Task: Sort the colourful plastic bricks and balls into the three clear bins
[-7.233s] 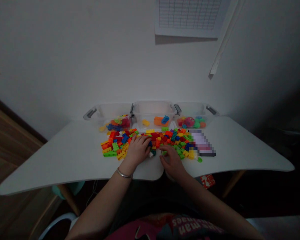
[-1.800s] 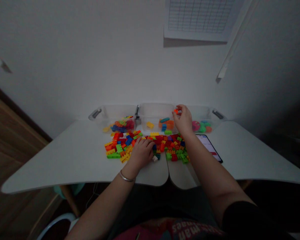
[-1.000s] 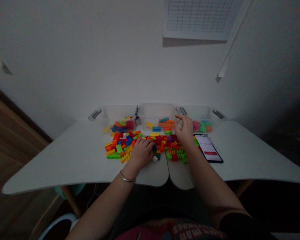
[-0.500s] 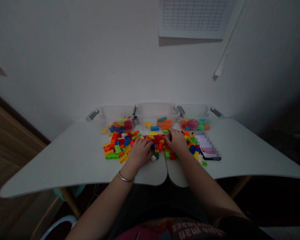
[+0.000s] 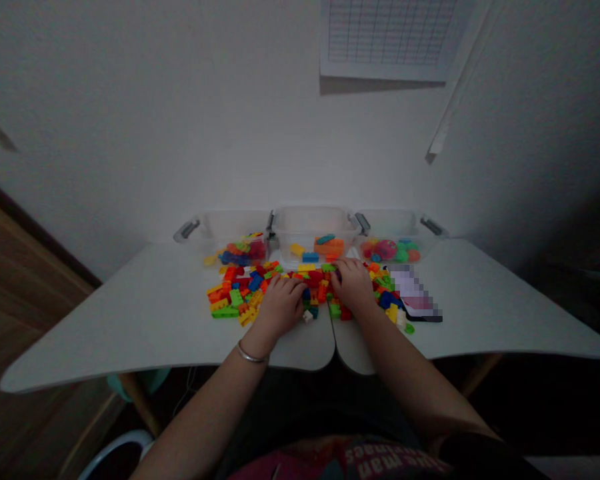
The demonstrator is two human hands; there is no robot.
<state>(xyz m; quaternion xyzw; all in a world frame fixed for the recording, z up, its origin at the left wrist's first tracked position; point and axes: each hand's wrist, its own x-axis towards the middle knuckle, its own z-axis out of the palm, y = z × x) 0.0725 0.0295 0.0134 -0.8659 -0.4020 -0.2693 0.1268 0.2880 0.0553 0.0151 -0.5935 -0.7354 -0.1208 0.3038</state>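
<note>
Loose plastic building bricks (image 5: 235, 298) in many colours lie in a wide pile on the white table. My left hand (image 5: 281, 307), with a bangle at the wrist, rests over the middle of the pile with its fingers curled. A dark blue brick (image 5: 307, 294) shows right beside its fingertips. Over the right part of the pile is my right hand (image 5: 354, 287), fingers bent and closed downward. Its fingertips are partly hidden, so what they hold cannot be made out. Red bricks (image 5: 314, 279) lie between both hands.
Three clear plastic boxes stand along the wall: a left box (image 5: 207, 230) and a right box (image 5: 405, 227) with colourful pieces, and a middle box (image 5: 313, 220) with a few bricks. A phone (image 5: 413, 293) lies right of the pile. The tabletop (image 5: 145, 320) has a central seam.
My right hand has shifted slightly left and down, and its fingers have closed in more. A purple piece by its fingertips is now less visible. My left hand stays almost still.
</note>
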